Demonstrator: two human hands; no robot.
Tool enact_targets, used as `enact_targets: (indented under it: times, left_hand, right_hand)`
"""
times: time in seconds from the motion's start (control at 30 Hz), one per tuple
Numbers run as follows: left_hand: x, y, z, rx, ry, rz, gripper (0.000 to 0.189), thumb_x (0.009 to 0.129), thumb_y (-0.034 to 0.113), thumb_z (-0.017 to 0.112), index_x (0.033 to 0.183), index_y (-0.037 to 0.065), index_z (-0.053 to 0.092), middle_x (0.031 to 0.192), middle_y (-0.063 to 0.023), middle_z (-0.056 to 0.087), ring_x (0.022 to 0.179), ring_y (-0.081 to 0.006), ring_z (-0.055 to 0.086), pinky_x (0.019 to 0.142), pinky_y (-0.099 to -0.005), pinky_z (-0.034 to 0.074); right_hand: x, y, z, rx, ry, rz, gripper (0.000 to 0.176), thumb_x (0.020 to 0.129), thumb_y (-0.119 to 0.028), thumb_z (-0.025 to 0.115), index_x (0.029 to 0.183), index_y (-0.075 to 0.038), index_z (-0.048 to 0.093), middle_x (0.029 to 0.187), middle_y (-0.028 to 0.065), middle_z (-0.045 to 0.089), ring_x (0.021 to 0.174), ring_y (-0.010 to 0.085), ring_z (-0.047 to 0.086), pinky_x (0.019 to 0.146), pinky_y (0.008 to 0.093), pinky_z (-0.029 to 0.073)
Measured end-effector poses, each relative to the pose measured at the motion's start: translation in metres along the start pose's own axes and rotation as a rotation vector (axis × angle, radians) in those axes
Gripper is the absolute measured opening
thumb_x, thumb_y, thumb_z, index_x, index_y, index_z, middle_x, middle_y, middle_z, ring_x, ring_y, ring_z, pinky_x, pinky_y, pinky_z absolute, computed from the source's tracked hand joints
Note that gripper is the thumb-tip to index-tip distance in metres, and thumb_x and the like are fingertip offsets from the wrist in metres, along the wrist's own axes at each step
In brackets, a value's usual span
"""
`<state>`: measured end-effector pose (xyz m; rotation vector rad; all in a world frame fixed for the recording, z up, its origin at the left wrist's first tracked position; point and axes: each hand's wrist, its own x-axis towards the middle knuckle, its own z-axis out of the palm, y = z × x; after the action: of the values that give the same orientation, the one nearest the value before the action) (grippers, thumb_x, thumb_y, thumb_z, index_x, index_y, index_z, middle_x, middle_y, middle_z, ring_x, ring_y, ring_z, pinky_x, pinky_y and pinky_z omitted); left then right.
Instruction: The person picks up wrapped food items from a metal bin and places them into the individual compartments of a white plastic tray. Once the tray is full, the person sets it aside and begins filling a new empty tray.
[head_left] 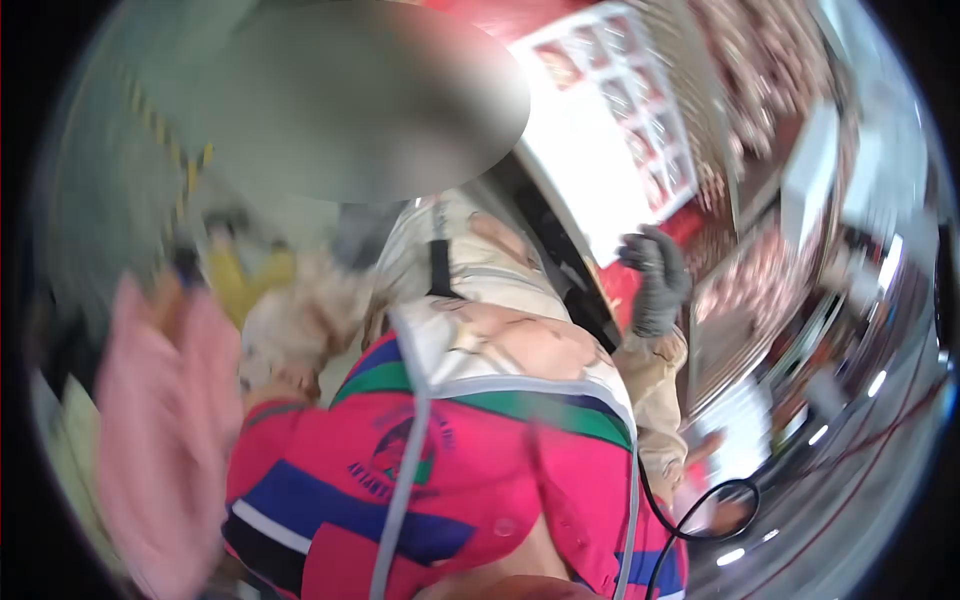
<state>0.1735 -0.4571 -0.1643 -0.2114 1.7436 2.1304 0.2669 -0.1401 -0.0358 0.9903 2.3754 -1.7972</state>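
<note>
My right hand (657, 282), in a grey knitted glove, is at the edge of a red surface (622, 290), just below a white sheet or tray (585, 130). Its fingers are bent and somewhat apart, and I see nothing in them. Rows of compartments with small reddish items fill the tray's right side; the left side is bright and plain. On the other side of my body, a grey blurred shape (362, 235) near the patterned sleeve (300, 325) may be my left hand. Its fingers are smeared, and a large blurred oval covers the area above.
A dark edge (540, 215) runs beside my apron (520, 345). Blurred pinkish pieces (765, 70) lie to the right. A black cable (720, 535) loops by my side. A person in pink clothing (165, 420) is at left. Yellow-black tape (165, 135) marks the floor.
</note>
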Motion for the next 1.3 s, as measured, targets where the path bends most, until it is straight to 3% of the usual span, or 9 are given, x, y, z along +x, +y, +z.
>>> enact_targets:
  times: [0.27, 0.6, 0.77, 0.8, 0.83, 0.87, 0.9, 0.93, 1.3]
  left_hand:
    - [-0.029, 0.054, 0.156, 0.049, -1.011, -0.508, 0.021, 0.078, -0.001, 0.062, 0.097, 0.004, 0.057, 0.092, -0.0025, 0.06, 0.078, -0.0095, 0.055, 0.069, -0.0241, 0.047]
    - [-0.057, 0.05, 0.228, 0.64, -1.431, -0.423, 0.036, 0.086, -0.002, 0.054, 0.121, 0.001, 0.051, 0.103, -0.0028, 0.057, 0.095, -0.0105, 0.052, 0.086, -0.0239, 0.043]
    - [-0.058, 0.066, 0.233, 0.742, -1.397, -0.408, 0.03, 0.086, 0.001, 0.056, 0.117, -0.001, 0.054, 0.101, -0.0051, 0.06, 0.094, -0.011, 0.054, 0.087, -0.0248, 0.044]
    - [-0.057, 0.069, 0.228, 0.711, -1.379, -0.404, 0.029, 0.086, 0.002, 0.056, 0.115, 0.0, 0.055, 0.1, -0.0053, 0.06, 0.094, -0.0109, 0.054, 0.086, -0.0251, 0.045]
    - [-0.056, 0.073, 0.224, 0.702, -1.321, -0.376, 0.029, 0.086, 0.002, 0.056, 0.115, 0.0, 0.055, 0.1, -0.0053, 0.06, 0.094, -0.0109, 0.054, 0.086, -0.0251, 0.045]
    - [-0.055, 0.078, 0.223, 0.719, -1.324, -0.371, 0.028, 0.086, 0.002, 0.057, 0.114, 0.001, 0.056, 0.1, -0.0049, 0.06, 0.094, -0.0107, 0.054, 0.086, -0.0251, 0.045]
    - [-0.054, 0.087, 0.22, 0.739, -1.321, -0.363, 0.027, 0.086, 0.003, 0.058, 0.113, 0.002, 0.056, 0.1, -0.0046, 0.06, 0.094, -0.0105, 0.054, 0.086, -0.0252, 0.045]
    - [-0.057, 0.097, 0.217, 0.713, -1.314, -0.306, 0.026, 0.086, 0.004, 0.058, 0.113, 0.002, 0.056, 0.099, -0.003, 0.058, 0.095, -0.0109, 0.052, 0.088, -0.0255, 0.043]
    - [-0.013, 0.118, 0.148, 0.624, -0.858, -0.101, 0.022, 0.085, 0.007, 0.062, 0.106, 0.003, 0.06, 0.09, -0.0027, 0.062, 0.079, -0.0089, 0.054, 0.073, -0.0226, 0.045]
  right_hand:
    - [-0.088, 0.075, 0.019, 1.079, -0.313, 0.131, 0.059, 0.083, -0.013, 0.065, 0.134, -0.002, 0.039, 0.122, 0.0155, 0.054, 0.117, 0.0229, 0.05, 0.097, 0.0351, 0.042]
    - [-0.2, 0.277, -0.001, 2.183, 0.778, 0.126, 0.03, 0.089, -0.016, 0.055, 0.11, 0.005, 0.053, 0.096, 0.0185, 0.063, 0.082, 0.0243, 0.064, 0.06, 0.0351, 0.054]
    - [-0.172, 0.406, -0.058, 2.305, 0.574, -0.333, 0.045, 0.094, -0.04, 0.047, 0.115, -0.001, 0.055, 0.095, 0.0113, 0.062, 0.077, 0.022, 0.059, 0.061, 0.0348, 0.054]
    - [-0.15, 0.403, -0.083, 1.808, 1.314, 0.047, 0.043, 0.092, -0.045, 0.048, 0.105, -0.005, 0.056, 0.094, 0.0084, 0.06, 0.083, 0.0221, 0.058, 0.072, 0.0413, 0.051]
    - [-0.142, 0.394, -0.101, 1.82, 1.366, -0.045, 0.022, 0.088, -0.029, 0.058, 0.099, -0.01, 0.057, 0.089, 0.006, 0.059, 0.081, 0.0215, 0.056, 0.077, 0.0382, 0.05]
    - [-0.136, 0.42, -0.115, 1.143, 1.046, -0.327, 0.025, 0.088, -0.033, 0.055, 0.101, -0.012, 0.058, 0.094, 0.0081, 0.06, 0.093, 0.0221, 0.055, 0.087, 0.0448, 0.046]
    - [-0.122, 0.431, -0.139, 2.051, 0.591, -0.623, 0.028, 0.09, -0.037, 0.049, 0.103, -0.014, 0.058, 0.095, 0.0096, 0.06, 0.093, 0.0233, 0.055, 0.087, 0.0475, 0.044]
    - [-0.122, 0.353, -0.148, 1.755, 0.987, -0.246, 0.032, 0.088, -0.036, 0.055, 0.104, -0.009, 0.058, 0.103, 0.0082, 0.064, 0.09, 0.0255, 0.059, 0.084, 0.047, 0.045]
    - [-0.153, 0.397, -0.018, 1.12, 0.387, 0.808, 0.029, 0.088, -0.033, 0.057, 0.108, -0.012, 0.06, 0.099, 0.0093, 0.065, 0.085, 0.0243, 0.063, 0.073, 0.0444, 0.05]
